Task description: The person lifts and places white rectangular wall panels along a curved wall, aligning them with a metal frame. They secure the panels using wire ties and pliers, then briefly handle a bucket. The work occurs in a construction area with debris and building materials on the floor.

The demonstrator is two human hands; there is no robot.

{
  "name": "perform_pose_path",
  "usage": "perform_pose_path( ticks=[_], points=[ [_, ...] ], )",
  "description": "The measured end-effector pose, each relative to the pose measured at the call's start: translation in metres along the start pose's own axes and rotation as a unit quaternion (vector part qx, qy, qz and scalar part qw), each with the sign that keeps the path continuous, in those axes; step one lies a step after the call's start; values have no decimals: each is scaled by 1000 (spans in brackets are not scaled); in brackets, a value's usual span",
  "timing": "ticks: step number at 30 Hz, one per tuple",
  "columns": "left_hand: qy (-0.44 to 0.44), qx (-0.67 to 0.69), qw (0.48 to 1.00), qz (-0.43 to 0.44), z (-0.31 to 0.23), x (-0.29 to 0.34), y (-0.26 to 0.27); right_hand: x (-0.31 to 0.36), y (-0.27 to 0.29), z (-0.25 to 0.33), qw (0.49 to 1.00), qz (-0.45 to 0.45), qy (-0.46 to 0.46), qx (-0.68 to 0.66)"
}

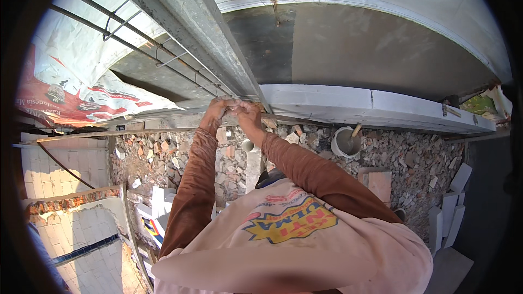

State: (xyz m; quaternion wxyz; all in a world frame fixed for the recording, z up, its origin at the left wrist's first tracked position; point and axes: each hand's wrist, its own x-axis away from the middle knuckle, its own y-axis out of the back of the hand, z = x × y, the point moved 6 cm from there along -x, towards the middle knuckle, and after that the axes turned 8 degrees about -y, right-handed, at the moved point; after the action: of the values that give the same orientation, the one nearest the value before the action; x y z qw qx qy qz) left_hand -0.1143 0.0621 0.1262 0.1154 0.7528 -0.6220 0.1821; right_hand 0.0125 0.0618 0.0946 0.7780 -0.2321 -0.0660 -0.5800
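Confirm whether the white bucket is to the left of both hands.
No, the white bucket sits amid the rubble, to the right of the left hand and right hand.

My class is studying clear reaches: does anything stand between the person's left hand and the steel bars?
Nothing visible does: the left hand is at the lower end of the steel bars. The metal post stands to their right, not between. Whether the hand touches the bars is unclear.
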Motion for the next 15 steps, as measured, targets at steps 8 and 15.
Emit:
perform_pose_path(
  ticks=[8,15],
  points=[
    [1,30,998,54,4,7,8,-5,0,-5,978,119,-109,-132],
    [-25,-34,999,26,8,-8,19,10,18,-10,994,68,1,82]
  ],
)
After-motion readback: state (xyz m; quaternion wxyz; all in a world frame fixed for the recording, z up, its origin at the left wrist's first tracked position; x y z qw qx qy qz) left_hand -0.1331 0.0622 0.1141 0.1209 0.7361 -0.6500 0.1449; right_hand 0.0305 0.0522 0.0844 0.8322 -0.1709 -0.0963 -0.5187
